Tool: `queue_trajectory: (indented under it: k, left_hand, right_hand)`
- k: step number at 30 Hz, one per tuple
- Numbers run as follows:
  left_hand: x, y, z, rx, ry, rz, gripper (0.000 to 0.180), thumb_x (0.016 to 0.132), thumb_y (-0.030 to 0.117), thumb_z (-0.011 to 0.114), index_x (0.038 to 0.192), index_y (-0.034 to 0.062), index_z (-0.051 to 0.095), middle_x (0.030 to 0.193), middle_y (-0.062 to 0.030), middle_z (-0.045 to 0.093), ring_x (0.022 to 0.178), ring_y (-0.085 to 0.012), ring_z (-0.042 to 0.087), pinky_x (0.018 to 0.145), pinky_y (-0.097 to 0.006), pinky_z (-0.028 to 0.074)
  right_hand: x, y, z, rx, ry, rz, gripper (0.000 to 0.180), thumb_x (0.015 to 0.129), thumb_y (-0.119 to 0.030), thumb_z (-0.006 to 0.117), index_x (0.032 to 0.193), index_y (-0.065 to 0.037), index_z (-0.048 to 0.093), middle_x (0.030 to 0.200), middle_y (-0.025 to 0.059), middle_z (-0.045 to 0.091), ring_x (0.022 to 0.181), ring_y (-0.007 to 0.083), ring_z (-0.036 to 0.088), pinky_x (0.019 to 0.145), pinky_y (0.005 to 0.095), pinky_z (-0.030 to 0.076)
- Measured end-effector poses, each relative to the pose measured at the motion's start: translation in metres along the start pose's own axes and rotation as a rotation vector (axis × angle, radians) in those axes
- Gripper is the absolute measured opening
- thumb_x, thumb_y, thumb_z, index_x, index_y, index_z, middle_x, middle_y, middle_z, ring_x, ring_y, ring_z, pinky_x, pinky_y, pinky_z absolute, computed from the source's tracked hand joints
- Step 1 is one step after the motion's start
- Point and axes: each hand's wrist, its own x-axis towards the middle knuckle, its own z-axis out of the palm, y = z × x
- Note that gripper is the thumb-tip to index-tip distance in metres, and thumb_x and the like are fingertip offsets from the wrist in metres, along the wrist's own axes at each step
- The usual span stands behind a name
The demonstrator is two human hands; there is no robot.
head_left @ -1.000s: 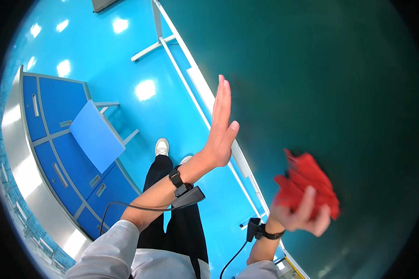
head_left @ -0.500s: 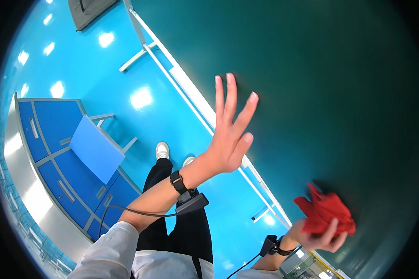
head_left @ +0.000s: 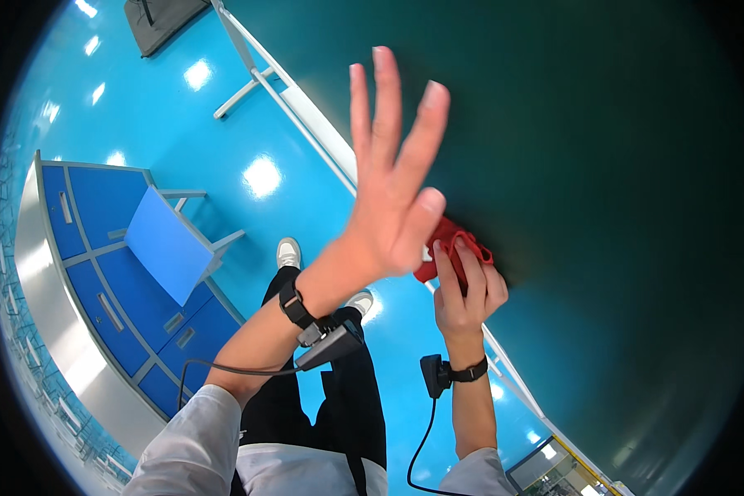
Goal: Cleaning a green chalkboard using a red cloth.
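Note:
A crumpled red cloth [head_left: 449, 231] is pressed against a large dark green board [head_left: 603, 182], close to the board's white lower edge. My right hand [head_left: 465, 299] grips the cloth, fingers closed over it. Partly in front of the cloth, my left hand [head_left: 384, 198] is raised with its fingers spread, holding nothing; it hides the cloth's left part. Whether the left fingertips touch the board I cannot tell. Each wrist wears a black strap with a small dark device and a cable.
The board's white metal frame [head_left: 312, 124] with feet runs diagonally across the view. At left stand a blue chair [head_left: 169, 248] and a counter with blue cabinets [head_left: 99, 207]. A dark grey flat base [head_left: 161, 25] lies on the glossy blue floor [head_left: 260, 215], top left.
My right hand has carried the red cloth left and up along the board, from the lower right to beside my left hand. The left hand has risen slightly, still spread.

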Motion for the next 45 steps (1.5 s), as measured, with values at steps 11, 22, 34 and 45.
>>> queue_trajectory:
  k: [11,22,34,45]
  left_hand:
    - [-0.014,0.041,0.018,-0.049,0.211,-0.022,0.065,0.104,0.042,0.037,0.165,0.0197,0.032,0.169,-0.0316,0.015,0.156,-0.0530,0.011,0.123,-0.064,0.011]
    - [-0.049,0.052,0.057,0.110,0.039,0.067,0.052,0.108,0.040,0.035,0.155,0.0252,0.050,0.170,-0.0300,0.015,0.152,-0.0622,0.008,0.120,-0.070,0.011]
    - [-0.055,0.047,0.070,0.135,0.162,0.062,0.054,0.104,0.037,0.037,0.156,0.0252,0.049,0.172,-0.0230,0.014,0.154,-0.0592,0.007,0.116,-0.076,0.011]
    - [-0.119,0.106,0.081,0.047,0.017,-0.087,0.053,0.097,0.028,0.049,0.150,0.0297,0.057,0.171,-0.0254,0.018,0.152,-0.0628,0.007,0.114,-0.079,0.006]
  right_hand:
    - [-0.033,0.074,-0.194,-0.442,0.613,0.231,0.033,0.088,0.004,0.072,0.120,0.003,0.067,0.136,0.0237,0.051,0.113,0.0408,0.066,0.088,0.0411,0.066]
    - [-0.114,0.056,-0.040,0.056,-0.100,-0.071,0.029,0.077,0.001,0.076,0.101,-0.014,0.082,0.114,0.0031,0.069,0.085,0.0226,0.061,0.067,0.0333,0.051]
    - [-0.092,0.094,-0.233,-0.470,0.370,0.124,0.051,0.074,0.001,0.089,0.118,-0.001,0.062,0.134,0.0248,0.044,0.098,0.0388,0.067,0.075,0.0393,0.067]
    - [-0.199,0.087,-0.109,-0.174,-0.094,-0.049,0.038,0.075,0.003,0.073,0.104,-0.019,0.083,0.117,0.0022,0.064,0.098,0.0248,0.053,0.075,0.0350,0.046]
